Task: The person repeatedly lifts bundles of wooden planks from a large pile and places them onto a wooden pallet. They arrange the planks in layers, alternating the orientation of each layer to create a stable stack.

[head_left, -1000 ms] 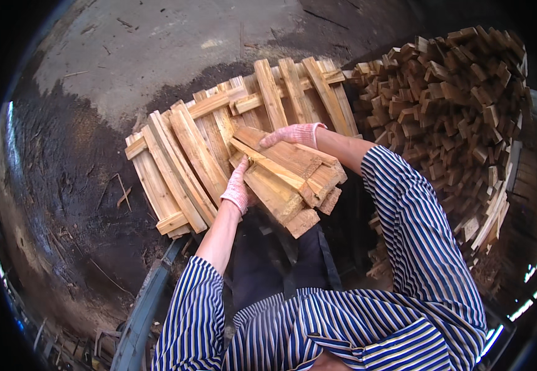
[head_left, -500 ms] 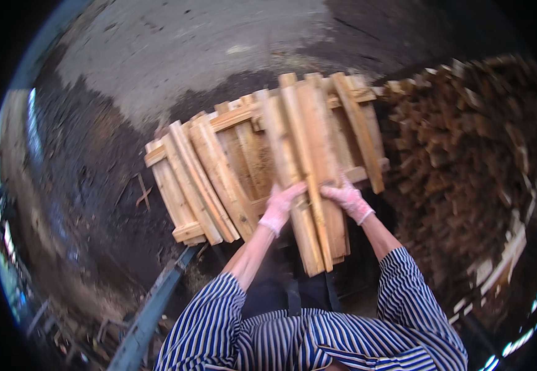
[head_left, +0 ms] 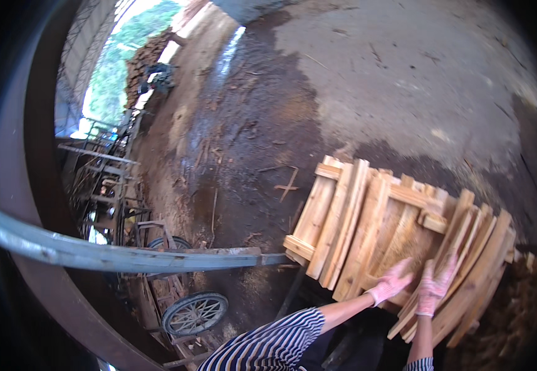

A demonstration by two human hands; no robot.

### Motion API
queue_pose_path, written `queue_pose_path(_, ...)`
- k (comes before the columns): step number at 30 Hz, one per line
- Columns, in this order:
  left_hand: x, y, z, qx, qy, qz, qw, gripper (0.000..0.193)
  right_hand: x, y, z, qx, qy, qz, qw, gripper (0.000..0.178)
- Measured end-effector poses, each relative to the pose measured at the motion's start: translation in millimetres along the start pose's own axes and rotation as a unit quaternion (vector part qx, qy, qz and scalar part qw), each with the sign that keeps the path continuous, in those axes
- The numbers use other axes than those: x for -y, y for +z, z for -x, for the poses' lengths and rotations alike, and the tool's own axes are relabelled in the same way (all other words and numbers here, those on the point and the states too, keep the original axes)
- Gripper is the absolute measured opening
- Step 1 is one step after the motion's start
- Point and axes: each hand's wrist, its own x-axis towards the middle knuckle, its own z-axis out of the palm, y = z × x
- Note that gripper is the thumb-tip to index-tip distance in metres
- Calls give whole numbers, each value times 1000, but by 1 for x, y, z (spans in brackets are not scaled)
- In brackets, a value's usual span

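My left hand (head_left: 391, 284), in a pink-and-white glove, hangs over the stack with its fingers stretched out and nothing in them. My right hand (head_left: 435, 285), gloved alike, lies with straight fingers against the long wooden boards (head_left: 475, 269) at the stack's right side. These boards lean side by side, roughly upright in the view. Under and left of them are crosswise slats (head_left: 415, 196) and wider planks (head_left: 367, 230), with a short wood block (head_left: 433, 221) between. What carries the stack is mostly hidden.
A blue-grey metal bar (head_left: 126, 258) runs from the left to the stack. Beyond it stand a spoked wheel (head_left: 195, 313) and metal frames. Dark, wet ground (head_left: 250, 136) with scattered sticks meets pale concrete (head_left: 398, 80). A brown wood heap (head_left: 515, 309) lies at lower right.
The view has swung left, so the stack now sits lower right. Both hands held boards between them before; now those boards rest on the stack's right side and the left hand is off them.
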Motion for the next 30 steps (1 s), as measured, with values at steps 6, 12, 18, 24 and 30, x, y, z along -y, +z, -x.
queue_pose_path(6, 4, -166, -17, -322, -118, -249, 906, 91, 0, 138, 28, 241, 162, -68, 955, 103)
queue_pose_path(12, 83, -262, -49, -198, -250, -251, 914, 137, 67, 230, 54, 278, 223, 9, 934, 130)
queue_pose_path(18, 100, -285, -79, -77, -232, -117, 963, 138, 45, 250, 56, 231, 254, -150, 927, 122)
queue_pose_path(24, 99, -301, -59, -116, -235, -1, 965, 102, 18, 211, 61, 175, 165, -16, 971, 105)
queue_pose_path(30, 86, -272, -43, -157, -102, -197, 962, 76, -25, 139, 32, 61, 5, 232, 971, 88)
